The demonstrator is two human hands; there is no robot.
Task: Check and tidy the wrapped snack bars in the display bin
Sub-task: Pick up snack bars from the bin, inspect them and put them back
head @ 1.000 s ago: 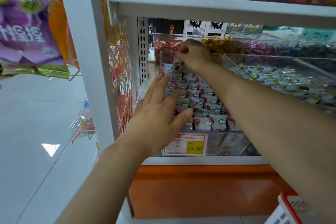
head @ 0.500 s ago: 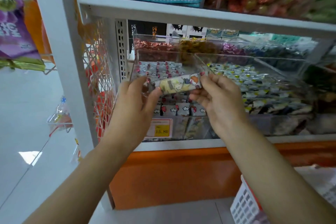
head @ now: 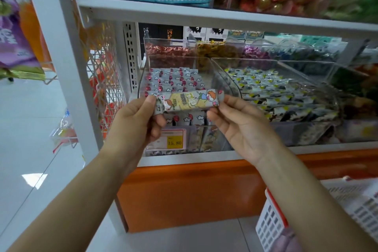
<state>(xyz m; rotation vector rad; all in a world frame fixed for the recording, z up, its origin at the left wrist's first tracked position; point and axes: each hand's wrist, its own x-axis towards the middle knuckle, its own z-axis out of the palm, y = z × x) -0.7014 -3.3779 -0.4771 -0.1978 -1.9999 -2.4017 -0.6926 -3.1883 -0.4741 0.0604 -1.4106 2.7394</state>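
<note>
Your left hand (head: 134, 122) pinches the snack bar (head: 187, 100) by its left end | right hand (head: 241, 125) pinches the right end | bar held level before the display bin (head: 219, 80), above its front edge.

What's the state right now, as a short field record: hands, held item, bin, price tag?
left hand: pinches the bar's left end
right hand: pinches the bar's right end
snack bar: held roughly level in front of the bin, printed side to camera
display bin: clear, rows of wrapped bars inside
price tag: on bin front, reads 15.80
basket: white, lower right
</note>
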